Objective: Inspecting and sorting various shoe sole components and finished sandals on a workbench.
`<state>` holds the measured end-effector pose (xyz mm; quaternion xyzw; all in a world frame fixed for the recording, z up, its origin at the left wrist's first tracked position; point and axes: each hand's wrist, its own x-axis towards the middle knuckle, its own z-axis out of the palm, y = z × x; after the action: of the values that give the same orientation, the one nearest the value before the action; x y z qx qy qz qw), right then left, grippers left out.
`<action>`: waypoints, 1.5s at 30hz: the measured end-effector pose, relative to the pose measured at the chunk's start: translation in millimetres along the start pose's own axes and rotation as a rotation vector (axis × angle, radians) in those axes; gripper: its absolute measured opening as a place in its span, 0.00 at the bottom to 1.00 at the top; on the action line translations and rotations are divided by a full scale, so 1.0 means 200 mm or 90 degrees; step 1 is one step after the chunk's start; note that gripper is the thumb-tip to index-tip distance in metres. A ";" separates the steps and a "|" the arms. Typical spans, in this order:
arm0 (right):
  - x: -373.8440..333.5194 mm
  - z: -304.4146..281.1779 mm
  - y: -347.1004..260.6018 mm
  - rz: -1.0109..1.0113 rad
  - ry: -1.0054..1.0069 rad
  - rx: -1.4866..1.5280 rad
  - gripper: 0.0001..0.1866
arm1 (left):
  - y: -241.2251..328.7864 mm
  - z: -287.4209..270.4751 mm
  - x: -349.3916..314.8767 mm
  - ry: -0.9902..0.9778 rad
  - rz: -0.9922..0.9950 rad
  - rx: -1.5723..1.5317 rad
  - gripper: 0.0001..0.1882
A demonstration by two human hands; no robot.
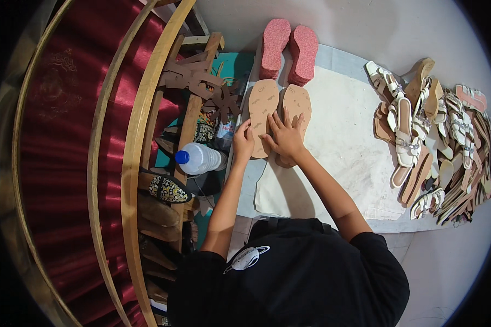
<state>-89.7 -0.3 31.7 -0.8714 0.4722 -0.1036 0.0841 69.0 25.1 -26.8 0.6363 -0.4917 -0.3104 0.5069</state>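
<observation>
Pale, scuffed worktop (343,155) beneath two tan soles (263,98), both just under the hands; the right hand (287,136) lies spread across the pair, while the left hand (244,140) bends at the left sole's outer edge, its grip impossible to tell. Pink sole stacks (275,41) stand ahead of both hands, sandals (403,131) well right. Uneven right-hand pressure could skew the soles, perhaps nudging the stacks
</observation>
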 end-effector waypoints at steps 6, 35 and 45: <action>0.00 0.05 0.01 0.022 -0.004 -0.014 0.35 | 0.04 0.02 0.01 0.018 0.041 0.095 0.13; 0.01 0.08 -0.06 0.035 0.008 -0.049 0.36 | 0.06 0.03 0.00 0.076 0.092 0.240 0.11; -0.04 0.18 -0.17 0.032 -0.038 -0.120 0.30 | 0.04 0.02 0.00 0.075 0.097 0.222 0.11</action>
<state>-57.5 25.2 4.7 -0.8658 0.4991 -0.0305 0.0182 63.3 23.0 -20.5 0.6924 -0.5545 -0.1433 0.4389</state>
